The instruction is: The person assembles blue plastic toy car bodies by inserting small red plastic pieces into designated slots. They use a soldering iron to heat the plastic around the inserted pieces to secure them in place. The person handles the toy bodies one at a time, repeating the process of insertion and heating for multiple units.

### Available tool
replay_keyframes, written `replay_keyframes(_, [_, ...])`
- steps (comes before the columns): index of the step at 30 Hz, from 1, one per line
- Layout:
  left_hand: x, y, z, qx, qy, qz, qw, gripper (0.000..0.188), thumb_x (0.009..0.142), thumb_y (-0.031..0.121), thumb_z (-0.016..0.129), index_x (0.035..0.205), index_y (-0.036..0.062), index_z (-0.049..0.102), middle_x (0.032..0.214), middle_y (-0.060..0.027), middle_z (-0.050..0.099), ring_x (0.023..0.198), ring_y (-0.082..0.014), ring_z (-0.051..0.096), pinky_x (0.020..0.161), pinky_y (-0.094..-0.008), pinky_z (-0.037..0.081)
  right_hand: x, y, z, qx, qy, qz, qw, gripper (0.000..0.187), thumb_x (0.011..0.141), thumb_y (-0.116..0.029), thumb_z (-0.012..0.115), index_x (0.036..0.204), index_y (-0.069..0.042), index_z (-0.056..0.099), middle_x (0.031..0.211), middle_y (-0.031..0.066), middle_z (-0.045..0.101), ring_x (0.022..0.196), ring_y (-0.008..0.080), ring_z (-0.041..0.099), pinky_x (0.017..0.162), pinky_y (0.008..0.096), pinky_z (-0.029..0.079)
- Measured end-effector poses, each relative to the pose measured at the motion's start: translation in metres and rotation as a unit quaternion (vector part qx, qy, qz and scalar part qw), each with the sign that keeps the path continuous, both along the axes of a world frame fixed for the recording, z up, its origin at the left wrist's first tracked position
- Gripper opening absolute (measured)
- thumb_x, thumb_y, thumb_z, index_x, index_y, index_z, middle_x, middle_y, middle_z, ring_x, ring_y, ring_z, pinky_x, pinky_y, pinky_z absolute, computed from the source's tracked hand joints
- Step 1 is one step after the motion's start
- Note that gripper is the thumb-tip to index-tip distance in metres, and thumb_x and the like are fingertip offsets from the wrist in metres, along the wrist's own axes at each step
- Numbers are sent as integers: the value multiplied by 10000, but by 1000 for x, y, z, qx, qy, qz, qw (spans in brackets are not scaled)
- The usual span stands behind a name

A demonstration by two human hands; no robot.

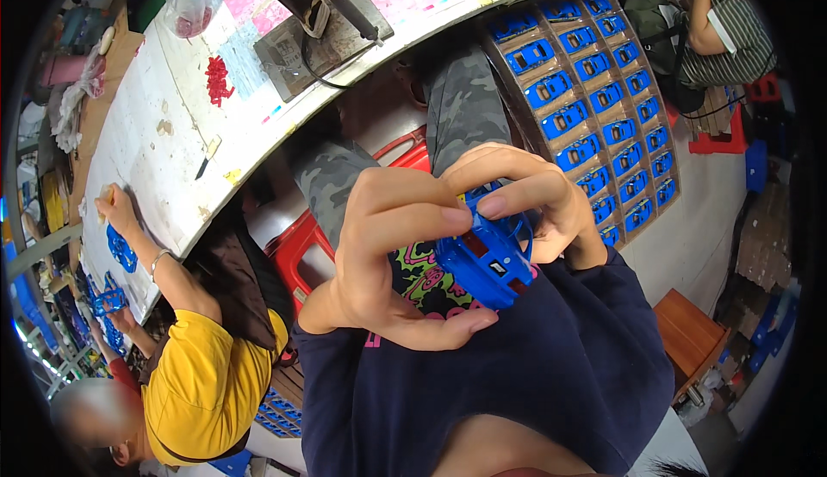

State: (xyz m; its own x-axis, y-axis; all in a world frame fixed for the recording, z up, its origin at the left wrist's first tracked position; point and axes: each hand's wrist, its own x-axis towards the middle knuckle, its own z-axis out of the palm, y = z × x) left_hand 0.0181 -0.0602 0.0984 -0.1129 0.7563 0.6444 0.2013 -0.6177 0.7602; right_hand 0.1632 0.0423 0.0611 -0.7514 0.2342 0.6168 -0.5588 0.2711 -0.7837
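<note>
Close in front of my chest, a blue toy car (487,269) with dark red rear lights is held between both hands. My left hand (370,249) has its fingers curled round the car's left side, the thumb and a finger near its top and lower edge. From the other side my right hand (547,197) is closed on the car, its fingers pressing close to the left hand's at the top. The fingers hide much of the car's far end, and whether a small part sits between the fingertips cannot be seen.
A compartment tray (543,115) of blue toy cars stands to the right of my legs. On the white table (146,158) lie small red parts (219,81) near a metal press base (332,42). A person in yellow (202,374) works at the left; a red stool (301,253) stands nearby.
</note>
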Motion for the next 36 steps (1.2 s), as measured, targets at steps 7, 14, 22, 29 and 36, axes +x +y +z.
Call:
replay_keyframes(7, [7, 0, -4, 49, 4, 38, 998, 518, 543, 236, 747, 963, 42, 514, 855, -121, 529, 692, -213, 507, 599, -293, 390, 0, 1, -3, -8, 23, 22, 999, 452, 710, -192, 620, 1099, -22, 464, 1052, 190, 512, 927, 320, 518, 799, 393, 403])
replay_keyframes(14, [0, -5, -9, 49, 123, 75, 988, 427, 502, 197, 710, 898, 87, 596, 905, -115, 554, 708, -222, 511, 607, -295, 393, 5, 1, -6, -44, -18, 59, 997, 522, 697, -223, 653, 1119, -10, 431, 1073, 195, 494, 971, 301, 506, 843, 373, 390])
replay_keyframes(22, [-1, -11, -65, -135, 20, 57, 989, 377, 609, -14, 602, 975, 8, 512, 938, -147, 540, 822, -251, 523, 738, -319, 407, 21, -11, -30, -389, -232, 168, 875, 711, 751, -259, 632, 1255, -5, 200, 1195, 137, 379, 1123, 207, 391, 918, 306, 337])
replay_keyframes(29, [0, -9, -125, -271, -207, 103, 934, 279, 714, -29, 611, 942, -15, 451, 889, -65, 513, 780, -83, 478, 680, -200, 374, 13, -5, -77, -647, -199, 219, 703, 611, 853, -428, 374, 1268, -6, 223, 1144, 221, 428, 953, 379, 514, 741, 443, 466])
replay_keyframes(36, [-14, 15, -133, -309, -293, 215, 879, 191, 761, 17, 604, 859, -11, 443, 766, -70, 568, 657, -72, 528, 590, -178, 412, 4, 9, -83, -617, -102, 100, 774, 654, 816, -335, 484, 1308, -46, 163, 1230, 246, 344, 1040, 394, 455, 825, 462, 420])
